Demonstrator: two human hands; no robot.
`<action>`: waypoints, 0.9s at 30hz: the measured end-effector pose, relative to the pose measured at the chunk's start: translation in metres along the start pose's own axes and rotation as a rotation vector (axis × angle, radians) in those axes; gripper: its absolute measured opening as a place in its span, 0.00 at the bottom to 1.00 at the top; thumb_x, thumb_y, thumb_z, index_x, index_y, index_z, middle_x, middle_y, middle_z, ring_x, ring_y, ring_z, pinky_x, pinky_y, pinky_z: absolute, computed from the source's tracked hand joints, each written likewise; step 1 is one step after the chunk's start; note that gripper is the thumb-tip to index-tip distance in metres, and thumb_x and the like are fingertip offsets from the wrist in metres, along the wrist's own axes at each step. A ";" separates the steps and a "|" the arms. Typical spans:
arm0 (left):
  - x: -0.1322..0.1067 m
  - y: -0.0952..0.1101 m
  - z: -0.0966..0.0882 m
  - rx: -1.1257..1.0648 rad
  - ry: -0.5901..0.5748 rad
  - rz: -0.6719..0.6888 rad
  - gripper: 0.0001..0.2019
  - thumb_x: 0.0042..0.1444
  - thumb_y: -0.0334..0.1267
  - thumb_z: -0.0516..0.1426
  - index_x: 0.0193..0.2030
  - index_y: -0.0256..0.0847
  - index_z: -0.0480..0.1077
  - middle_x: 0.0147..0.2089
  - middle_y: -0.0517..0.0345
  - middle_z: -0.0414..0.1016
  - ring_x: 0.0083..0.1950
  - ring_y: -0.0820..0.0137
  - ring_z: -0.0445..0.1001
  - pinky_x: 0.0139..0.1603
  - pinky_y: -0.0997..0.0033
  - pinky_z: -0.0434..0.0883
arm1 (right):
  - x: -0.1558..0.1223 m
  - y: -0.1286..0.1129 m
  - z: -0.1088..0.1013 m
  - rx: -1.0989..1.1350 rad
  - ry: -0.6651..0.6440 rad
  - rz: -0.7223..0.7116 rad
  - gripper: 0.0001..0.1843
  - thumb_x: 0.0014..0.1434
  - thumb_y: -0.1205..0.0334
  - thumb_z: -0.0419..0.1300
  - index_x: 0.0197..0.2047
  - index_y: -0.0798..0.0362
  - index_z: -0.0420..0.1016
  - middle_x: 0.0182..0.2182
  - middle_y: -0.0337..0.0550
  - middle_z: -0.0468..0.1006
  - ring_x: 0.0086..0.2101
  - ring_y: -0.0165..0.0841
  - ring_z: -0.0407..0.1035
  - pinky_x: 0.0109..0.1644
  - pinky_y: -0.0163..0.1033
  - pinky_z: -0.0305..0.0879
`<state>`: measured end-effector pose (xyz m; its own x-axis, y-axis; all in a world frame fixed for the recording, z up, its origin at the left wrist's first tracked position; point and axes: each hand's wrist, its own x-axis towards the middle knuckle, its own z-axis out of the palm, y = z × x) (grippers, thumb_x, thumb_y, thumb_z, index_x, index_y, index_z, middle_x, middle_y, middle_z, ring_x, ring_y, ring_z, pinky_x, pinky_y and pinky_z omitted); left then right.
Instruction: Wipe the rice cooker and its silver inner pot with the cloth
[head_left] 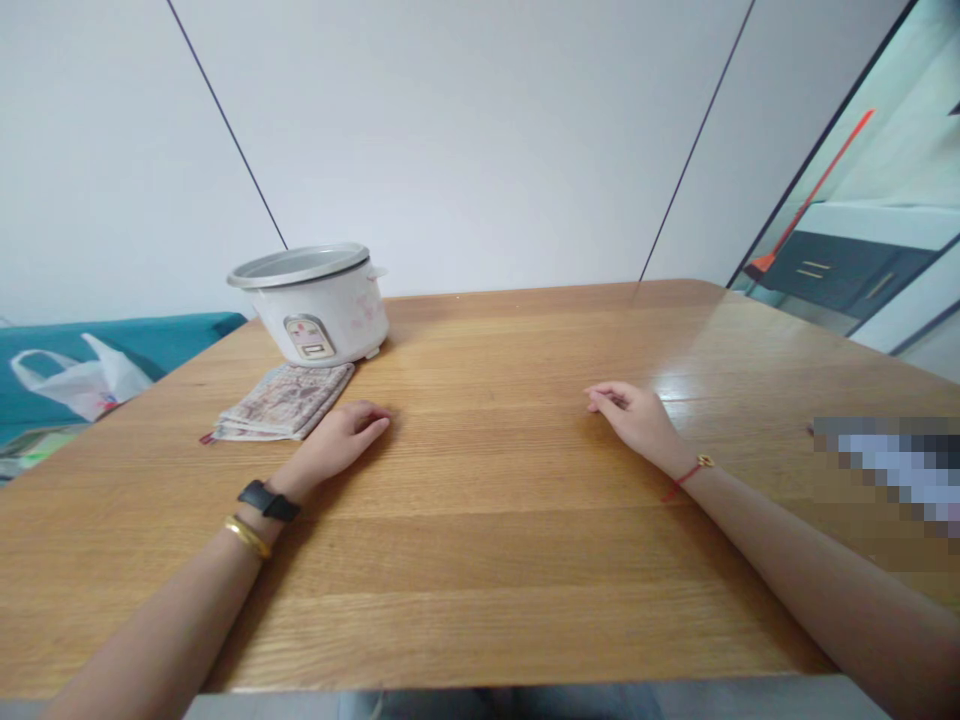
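My left hand (351,432) rests on the wooden table (480,560) with its fingers curled in and nothing visible in it. Just left of it lies a folded patterned cloth (289,400) with a small red tab at one corner. Behind the cloth stands a white rice cooker (330,315), lidless, with a grey rim and a front switch panel. Its inside floor is hidden from me. My right hand (634,412) lies on the table to the right, fingers loosely closed and thumb against them, apparently holding nothing.
A blurred, pixelated object (892,470) lies at the table's right side. At the left, a white plastic bag (86,380) sits on a teal seat (187,335). A pale panelled wall (480,150) rises behind the table. An orange-handled broom (817,190) appears beyond the doorway.
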<state>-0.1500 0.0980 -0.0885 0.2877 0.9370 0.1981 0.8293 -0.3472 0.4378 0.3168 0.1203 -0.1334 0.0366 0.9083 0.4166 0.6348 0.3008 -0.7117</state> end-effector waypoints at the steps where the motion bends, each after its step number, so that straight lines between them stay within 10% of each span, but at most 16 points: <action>1: 0.000 0.000 0.000 0.000 -0.002 0.002 0.23 0.65 0.55 0.51 0.48 0.38 0.78 0.49 0.47 0.81 0.50 0.57 0.78 0.57 0.59 0.72 | 0.000 0.000 0.000 0.002 0.005 0.000 0.18 0.61 0.47 0.57 0.39 0.51 0.81 0.32 0.47 0.84 0.35 0.41 0.78 0.42 0.45 0.74; 27: 0.000 -0.003 0.000 -0.010 -0.005 0.048 0.22 0.65 0.54 0.52 0.47 0.39 0.78 0.49 0.48 0.81 0.50 0.58 0.77 0.58 0.58 0.71 | 0.000 0.001 -0.001 -0.004 -0.031 0.002 0.18 0.61 0.47 0.57 0.40 0.51 0.81 0.33 0.47 0.84 0.37 0.41 0.78 0.44 0.46 0.73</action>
<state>-0.1520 0.0987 -0.0901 0.3296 0.9193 0.2153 0.8094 -0.3925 0.4369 0.3178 0.1206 -0.1335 0.0140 0.9174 0.3976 0.6380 0.2980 -0.7100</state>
